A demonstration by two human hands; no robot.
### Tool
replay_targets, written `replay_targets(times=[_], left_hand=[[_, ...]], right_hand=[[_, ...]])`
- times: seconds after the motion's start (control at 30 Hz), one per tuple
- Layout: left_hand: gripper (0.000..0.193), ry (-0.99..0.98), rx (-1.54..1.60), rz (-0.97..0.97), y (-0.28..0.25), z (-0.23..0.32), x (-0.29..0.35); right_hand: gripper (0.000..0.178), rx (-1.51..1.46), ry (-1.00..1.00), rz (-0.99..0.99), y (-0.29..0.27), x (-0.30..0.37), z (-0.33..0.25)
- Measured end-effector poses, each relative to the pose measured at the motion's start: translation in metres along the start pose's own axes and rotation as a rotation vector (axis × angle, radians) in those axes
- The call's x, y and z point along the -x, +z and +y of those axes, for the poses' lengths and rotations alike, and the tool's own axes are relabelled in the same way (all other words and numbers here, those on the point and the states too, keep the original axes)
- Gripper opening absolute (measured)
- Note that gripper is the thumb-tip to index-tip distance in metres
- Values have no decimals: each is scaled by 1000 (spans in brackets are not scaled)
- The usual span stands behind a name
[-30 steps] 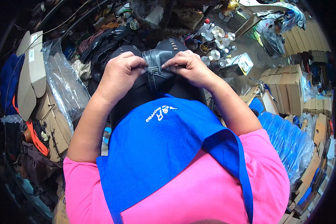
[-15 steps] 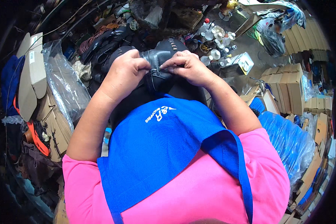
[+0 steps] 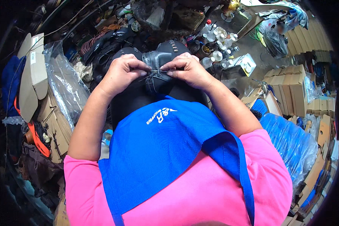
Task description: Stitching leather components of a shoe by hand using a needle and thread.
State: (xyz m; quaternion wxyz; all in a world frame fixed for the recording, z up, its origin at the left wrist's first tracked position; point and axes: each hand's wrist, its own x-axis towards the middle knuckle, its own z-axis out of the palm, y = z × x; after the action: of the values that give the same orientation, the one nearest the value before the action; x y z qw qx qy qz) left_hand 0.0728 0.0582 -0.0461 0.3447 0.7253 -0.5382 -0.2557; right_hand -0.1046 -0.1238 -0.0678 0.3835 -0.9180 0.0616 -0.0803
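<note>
A black leather piece (image 3: pixel 157 58), shaped like part of a shoe, rests between my knees in front of the blue apron (image 3: pixel 160 150). Across its top runs a thin, light thread (image 3: pixel 156 71), stretched between my two hands. My left hand (image 3: pixel 121 74) pinches the thread's left end with thumb and forefinger, close beside the leather. On the other side, my right hand (image 3: pixel 190 71) pinches the right end, its thumb and forefinger near the leather's edge. The lower part of the leather piece is hidden between my legs.
White bottles and jars (image 3: pixel 218 41) stand on the floor ahead to the right. Cardboard pieces (image 3: pixel 290 88) are stacked at the right, above a plastic-wrapped blue bundle (image 3: pixel 290 137). At the left are a clear plastic sheet (image 3: pixel 67 81) and upright cardboard (image 3: pixel 37 75).
Both hands have turned slightly and the fingers have shifted. The thread now shows as a straight line between them; the leather piece stays in place.
</note>
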Motion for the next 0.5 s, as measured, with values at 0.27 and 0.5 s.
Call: replay_targets(times=[0.27, 0.5], left_hand=[[21, -223, 350, 22, 18, 7, 1], [17, -254, 419, 44, 25, 13, -7]], right_hand=[[22, -85, 153, -1, 7, 4, -3], [15, -138, 196, 85, 13, -2, -11]])
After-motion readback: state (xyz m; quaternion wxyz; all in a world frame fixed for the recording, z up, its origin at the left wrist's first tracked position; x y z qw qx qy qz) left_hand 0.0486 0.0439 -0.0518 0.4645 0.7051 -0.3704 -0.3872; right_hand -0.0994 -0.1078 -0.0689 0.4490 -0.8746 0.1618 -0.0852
